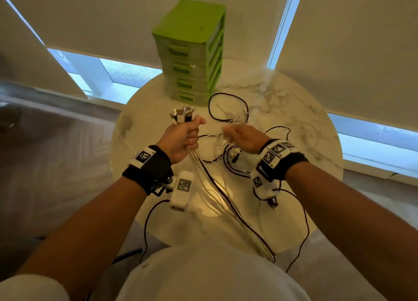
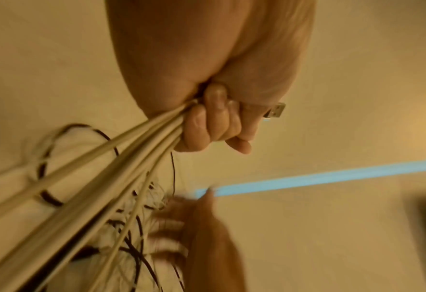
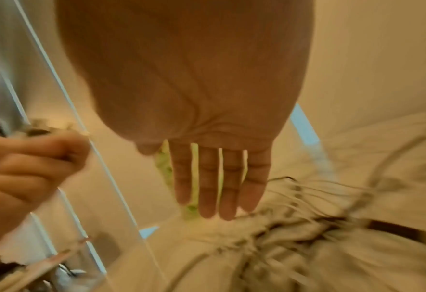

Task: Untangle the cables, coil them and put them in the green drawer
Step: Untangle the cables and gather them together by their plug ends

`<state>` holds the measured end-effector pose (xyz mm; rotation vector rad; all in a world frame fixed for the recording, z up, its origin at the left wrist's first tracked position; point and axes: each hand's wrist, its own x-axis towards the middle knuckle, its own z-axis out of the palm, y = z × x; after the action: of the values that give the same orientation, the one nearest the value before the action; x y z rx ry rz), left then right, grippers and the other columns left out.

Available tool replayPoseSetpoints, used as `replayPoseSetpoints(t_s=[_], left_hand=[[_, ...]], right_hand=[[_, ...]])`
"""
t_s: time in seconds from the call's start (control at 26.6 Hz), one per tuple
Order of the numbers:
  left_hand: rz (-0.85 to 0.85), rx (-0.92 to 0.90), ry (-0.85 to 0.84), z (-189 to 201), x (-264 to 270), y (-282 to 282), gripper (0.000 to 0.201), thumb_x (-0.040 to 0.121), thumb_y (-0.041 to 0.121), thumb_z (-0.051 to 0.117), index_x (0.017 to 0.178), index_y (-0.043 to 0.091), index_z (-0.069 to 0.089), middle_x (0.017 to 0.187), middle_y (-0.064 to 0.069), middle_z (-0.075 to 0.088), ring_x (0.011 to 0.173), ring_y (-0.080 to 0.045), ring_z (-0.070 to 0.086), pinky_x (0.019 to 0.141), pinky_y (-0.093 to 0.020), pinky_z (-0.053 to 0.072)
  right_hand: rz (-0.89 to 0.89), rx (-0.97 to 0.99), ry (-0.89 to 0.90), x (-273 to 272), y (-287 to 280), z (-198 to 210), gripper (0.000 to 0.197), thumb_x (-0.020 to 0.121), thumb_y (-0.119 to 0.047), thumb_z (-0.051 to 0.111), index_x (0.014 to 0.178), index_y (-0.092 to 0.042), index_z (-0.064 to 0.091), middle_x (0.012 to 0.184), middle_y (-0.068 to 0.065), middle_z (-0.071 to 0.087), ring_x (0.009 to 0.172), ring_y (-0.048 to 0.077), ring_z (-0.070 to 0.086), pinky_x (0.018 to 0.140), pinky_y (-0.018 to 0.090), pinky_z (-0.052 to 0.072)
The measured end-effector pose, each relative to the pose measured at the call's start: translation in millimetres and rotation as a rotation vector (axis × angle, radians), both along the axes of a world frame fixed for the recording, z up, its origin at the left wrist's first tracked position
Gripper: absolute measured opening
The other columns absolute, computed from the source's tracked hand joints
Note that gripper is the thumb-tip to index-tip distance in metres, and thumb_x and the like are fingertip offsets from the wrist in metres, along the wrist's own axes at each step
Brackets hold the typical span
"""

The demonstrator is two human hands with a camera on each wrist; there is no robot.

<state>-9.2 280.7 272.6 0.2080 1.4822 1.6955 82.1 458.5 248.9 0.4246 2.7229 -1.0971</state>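
Left hand [image 1: 184, 135] sits left of centre above the round white marble-look table [image 1: 305, 120], fingers [image 2: 214, 122] curled tight round a bundle of thin white and dark cables [image 1: 204, 172], their plug ends [image 1: 182, 115] sticking up out of the fist. The gathered strands run down toward the person's near side and off the table's near edge. Just right, the loose tangle of white and black cables [image 1: 235, 142] lies on the tabletop. Right hand [image 1: 243, 137] hovers over it, fingers [image 3: 216, 181] straight and slightly apart, holding nothing. Tall green plastic drawer unit [image 1: 192, 52] stands at the far edge, all drawers closed. Judgement: still untangling. Best keep the plug ends pinned, comb the right fingers through the knot one strand at a time, don't yank or loops tighten.
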Motion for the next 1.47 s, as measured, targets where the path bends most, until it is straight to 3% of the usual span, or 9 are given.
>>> replayPoseSetpoints(t_s=[0.15,0.41,0.53,0.72,0.94,1.02,1.13,1.2,1.47], left_hand=[[0.061,0.021,-0.054,-19.3,-16.6,-19.4,0.02,0.102,0.023,0.043,0.097,0.012,0.058,0.048,0.009,0.023,0.037,-0.003,0.019,0.038,-0.018,0.021],[0.136,-0.001,-0.126,-38.3,-25.7,-19.7,0.02,0.102,0.022,0.044,0.101,0.01,0.06,0.045,0.011,0.024,0.036,-0.003,0.02,0.038,-0.017,0.021],[0.157,-0.023,-0.152,-45.2,-32.3,-24.4,0.02,0.102,0.021,0.043,0.101,0.01,0.06,0.045,0.01,0.024,0.036,-0.003,0.02,0.037,-0.018,0.02],[0.181,-0.019,-0.189,-51.0,-40.4,-33.9,0.02,0.102,0.021,0.044,0.103,0.01,0.06,0.046,0.01,0.024,0.037,-0.003,0.02,0.037,-0.017,0.021],[0.155,-0.024,-0.144,-41.5,-39.6,-16.3,0.02,0.101,0.017,0.047,0.11,0.009,0.062,0.052,0.008,0.028,0.039,-0.004,0.021,0.039,-0.018,0.018],[0.127,0.001,-0.101,-31.4,-36.0,-5.1,0.018,0.099,0.016,0.05,0.109,0.009,0.063,0.057,0.007,0.033,0.039,-0.004,0.021,0.039,-0.019,0.018],[0.062,0.083,-0.034,-11.2,-28.3,17.5,0.013,0.095,0.008,0.055,0.101,0.009,0.066,0.06,0.005,0.041,0.043,-0.005,0.025,0.042,-0.02,0.021],[0.004,0.163,-0.068,-1.6,-24.3,28.4,0.017,0.092,0.0,0.053,0.102,0.009,0.064,0.065,0.002,0.053,0.046,-0.005,0.033,0.045,-0.018,0.026],[-0.093,0.3,-0.197,5.1,-12.2,32.9,0.021,0.096,0.005,0.042,0.099,0.007,0.063,0.071,0.004,0.057,0.039,-0.002,0.031,0.044,-0.015,0.027]], right_hand=[[0.018,0.269,-0.338,22.0,27.7,-52.4,0.025,0.09,-0.013,0.055,0.112,-0.019,0.064,0.119,0.009,0.061,0.107,0.026,0.057,0.088,0.03,0.044],[-0.003,0.374,-0.185,14.5,1.4,-62.8,0.041,0.085,-0.026,0.06,0.126,-0.028,0.054,0.121,0.005,0.057,0.107,0.029,0.057,0.088,0.041,0.051],[0.143,0.473,-0.209,11.7,-1.9,-69.1,0.028,0.089,-0.026,0.051,0.115,-0.028,0.062,0.114,0.003,0.06,0.101,0.027,0.059,0.085,0.039,0.051],[-0.051,0.314,0.083,-8.0,16.3,-38.6,0.021,0.093,-0.025,0.057,0.106,-0.018,0.072,0.106,0.007,0.071,0.1,0.027,0.063,0.085,0.033,0.048],[-0.083,0.521,0.163,-20.0,30.7,4.3,0.017,0.091,-0.018,0.058,0.101,-0.014,0.071,0.097,0.011,0.071,0.092,0.03,0.063,0.079,0.04,0.05],[-0.152,0.317,0.286,-18.8,22.9,19.0,0.013,0.087,-0.011,0.063,0.099,-0.014,0.069,0.088,0.007,0.071,0.084,0.023,0.065,0.077,0.036,0.053],[-0.226,-0.272,0.298,-20.1,0.0,43.7,0.029,0.085,-0.005,0.068,0.108,-0.01,0.052,0.076,0.008,0.067,0.068,0.016,0.065,0.064,0.021,0.052],[-0.277,-0.541,0.323,-21.0,-14.0,51.9,0.03,0.084,0.002,0.067,0.106,-0.005,0.047,0.069,0.008,0.068,0.062,0.016,0.067,0.058,0.022,0.053],[-0.442,-0.808,0.507,-13.0,-30.6,46.1,0.03,0.084,-0.004,0.067,0.083,-0.016,0.04,0.069,0.006,0.069,0.06,0.022,0.065,0.058,0.036,0.056]])
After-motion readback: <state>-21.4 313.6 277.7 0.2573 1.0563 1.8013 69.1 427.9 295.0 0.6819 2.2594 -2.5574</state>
